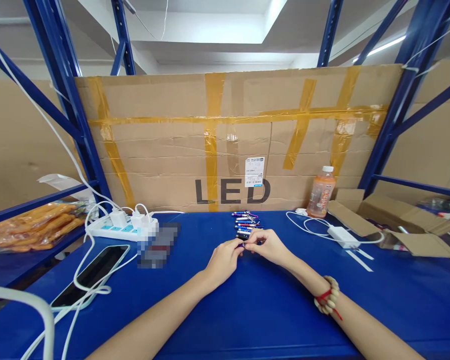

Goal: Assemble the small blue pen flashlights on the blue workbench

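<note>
My left hand and my right hand meet over the middle of the blue table. Fingers and thumbs of both are closed in a pinch on one small purple piece, mostly hidden by the fingertips. Its exact kind cannot be made out. Just beyond the fingertips lies a row of small shiny metallic cylinders, blue, red and dark, some with thin cords or loops at the right end. A beaded bracelet with red string circles my right wrist.
At left are a white power strip with plugs, a phone and loose white cables. A blurred dark item lies beside them. To the right stand an orange drink bottle, a white adapter and an open cardboard box.
</note>
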Demonstrator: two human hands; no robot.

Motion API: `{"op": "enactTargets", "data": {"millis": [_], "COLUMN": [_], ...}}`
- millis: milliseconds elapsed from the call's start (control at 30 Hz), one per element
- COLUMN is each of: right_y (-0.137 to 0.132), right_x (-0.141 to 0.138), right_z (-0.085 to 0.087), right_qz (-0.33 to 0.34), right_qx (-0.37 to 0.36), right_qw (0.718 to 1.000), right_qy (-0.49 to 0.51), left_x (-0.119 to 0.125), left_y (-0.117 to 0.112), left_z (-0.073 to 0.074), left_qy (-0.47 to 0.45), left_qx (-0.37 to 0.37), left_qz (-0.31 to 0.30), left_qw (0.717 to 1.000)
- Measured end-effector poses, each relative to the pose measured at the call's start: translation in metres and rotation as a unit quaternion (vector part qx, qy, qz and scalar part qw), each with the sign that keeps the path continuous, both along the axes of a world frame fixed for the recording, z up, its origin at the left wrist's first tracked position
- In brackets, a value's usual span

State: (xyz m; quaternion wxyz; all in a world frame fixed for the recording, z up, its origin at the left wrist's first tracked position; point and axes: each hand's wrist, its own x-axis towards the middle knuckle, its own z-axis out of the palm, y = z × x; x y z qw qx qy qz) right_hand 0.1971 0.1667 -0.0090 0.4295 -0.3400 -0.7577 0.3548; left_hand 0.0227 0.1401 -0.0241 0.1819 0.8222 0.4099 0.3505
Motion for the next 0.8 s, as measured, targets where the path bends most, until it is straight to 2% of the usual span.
{"op": "enactTargets", "data": {"millis": [100, 333, 433, 800], "right_y": [-0.002, 0.001, 0.003, 0.004], "right_x": [-0.002, -0.005, -0.004, -0.002], "right_z": [0.001, -0.002, -0.001, -0.002], "right_qz": [-0.018, -0.011, -0.017, -0.036], "right_qx": [-0.017, -0.118, -0.128, -0.146], "right_qw": [1.000, 0.993, 0.992, 0.989], "right_qy": [-0.001, -0.010, -0.004, -0.005], "left_x": [0.000, 0.005, 0.007, 0.007], "left_y": [-0.001, -0.004, -0.005, -0.010], "left_z": [0.001, 0.003, 0.005, 0.015], "left_qy": [-0.004, -0.016, -0.018, 0.075], "left_qx": [0.002, -0.033, -0.039, -0.024], "left_qz": [0.006, 0.031, 0.029, 0.038], "left_qw": [1.000, 0.999, 0.999, 0.996]}}
